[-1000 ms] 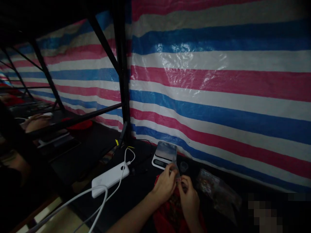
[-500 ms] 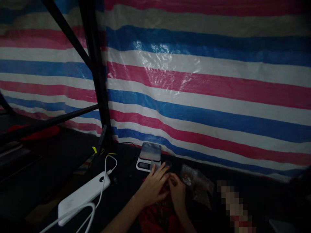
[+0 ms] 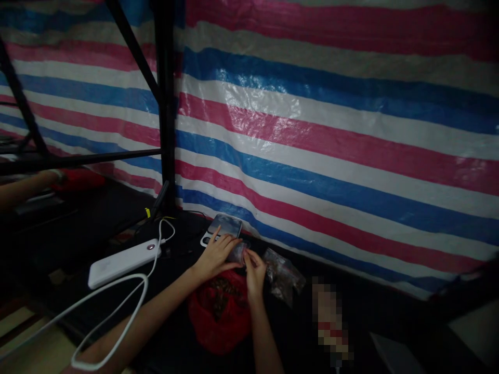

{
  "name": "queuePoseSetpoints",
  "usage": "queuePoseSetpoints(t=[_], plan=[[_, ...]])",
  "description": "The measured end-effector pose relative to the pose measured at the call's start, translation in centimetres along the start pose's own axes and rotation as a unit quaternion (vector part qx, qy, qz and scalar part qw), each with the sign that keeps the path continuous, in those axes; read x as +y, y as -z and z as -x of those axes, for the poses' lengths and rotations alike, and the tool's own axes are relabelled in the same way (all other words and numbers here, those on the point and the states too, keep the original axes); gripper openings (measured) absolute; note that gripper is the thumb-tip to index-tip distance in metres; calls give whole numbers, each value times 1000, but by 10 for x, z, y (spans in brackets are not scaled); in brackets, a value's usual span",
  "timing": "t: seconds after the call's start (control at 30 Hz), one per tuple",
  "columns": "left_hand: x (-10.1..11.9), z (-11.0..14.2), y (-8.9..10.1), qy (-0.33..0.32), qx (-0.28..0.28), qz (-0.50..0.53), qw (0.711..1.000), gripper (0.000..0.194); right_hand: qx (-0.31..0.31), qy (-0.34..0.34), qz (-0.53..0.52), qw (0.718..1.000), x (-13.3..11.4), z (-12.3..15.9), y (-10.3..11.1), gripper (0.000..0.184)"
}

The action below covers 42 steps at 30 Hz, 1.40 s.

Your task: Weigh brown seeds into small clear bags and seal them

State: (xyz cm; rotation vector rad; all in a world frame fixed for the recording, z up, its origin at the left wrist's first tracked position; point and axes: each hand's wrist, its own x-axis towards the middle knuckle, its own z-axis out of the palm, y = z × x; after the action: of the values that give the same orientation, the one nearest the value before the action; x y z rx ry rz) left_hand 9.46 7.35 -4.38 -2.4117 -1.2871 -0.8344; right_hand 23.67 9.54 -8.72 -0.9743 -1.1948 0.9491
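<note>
My left hand (image 3: pixel 213 254) and my right hand (image 3: pixel 254 269) meet over a dark table, just above a red plastic bag (image 3: pixel 221 310) filled with small dark pieces. Both pinch a small clear plastic pouch (image 3: pixel 238 252) held between them. The left fingers spread along the pouch's left side, and the right fingertips grip its right edge. Right behind the hands sits a small digital scale (image 3: pixel 224 227) with a shiny platform.
A white power bank (image 3: pixel 121 262) with a white cable (image 3: pixel 117 306) lies at the left. Clear filled bags (image 3: pixel 284 274) rest to the right of my hands. A black metal frame post (image 3: pixel 167 104) and a striped tarp (image 3: pixel 331 130) stand behind. Another person's arm (image 3: pixel 23 188) shows at far left.
The view has swung right and down. My hands moved from low over the red bag up toward the scale, and now hold the clear pouch raised between them.
</note>
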Motion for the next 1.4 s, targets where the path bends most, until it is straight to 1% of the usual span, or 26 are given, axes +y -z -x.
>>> queuePoseSetpoints(t=[0.07,0.17,0.27,0.33,0.4,0.57,0.63,0.7,0.8,0.87,0.97,1.13,1.23,1.33,1.4], plan=[[3,-8,5,-22,-2,-5,1000,63,2,0,-18,1000,-3,1,1,30],[8,-18,11,-64,-30,-15,997,63,10,5,-32,999,-3,2,0,29],[9,-22,13,-71,-54,-24,996,67,17,7,-38,999,0,2,1,29],[6,-22,13,-74,-67,-30,995,72,18,3,-41,999,2,2,1,30],[2,-21,13,-79,-80,-36,993,71,13,0,-43,999,2,2,2,31],[-5,-19,14,-68,-86,-9,994,56,-40,-19,-44,998,1,0,5,32],[-6,-19,14,-65,-98,12,993,54,-65,-27,-46,996,1,-1,6,33],[-5,-18,13,-62,-120,30,990,55,-83,-32,-49,995,3,-2,7,31],[-3,-13,11,-51,-144,52,987,62,-92,-31,-50,994,7,-2,5,25],[-2,-9,9,-47,-145,52,987,63,-90,-28,-49,994,10,-2,4,21],[-2,-6,8,-50,-134,40,989,57,-85,-22,-46,995,14,-3,2,19],[-8,-4,6,-70,-105,23,992,47,-63,-23,-32,997,17,-3,0,22],[-12,-2,1,-76,-91,6,993,45,-49,-17,-19,998,18,-2,1,23],[-17,-4,-3,-88,-89,2,992,44,-45,-9,2,999,19,-3,2,24],[-25,-10,-5,-97,-100,-5,990,42,-43,-3,19,999,20,-4,3,26]])
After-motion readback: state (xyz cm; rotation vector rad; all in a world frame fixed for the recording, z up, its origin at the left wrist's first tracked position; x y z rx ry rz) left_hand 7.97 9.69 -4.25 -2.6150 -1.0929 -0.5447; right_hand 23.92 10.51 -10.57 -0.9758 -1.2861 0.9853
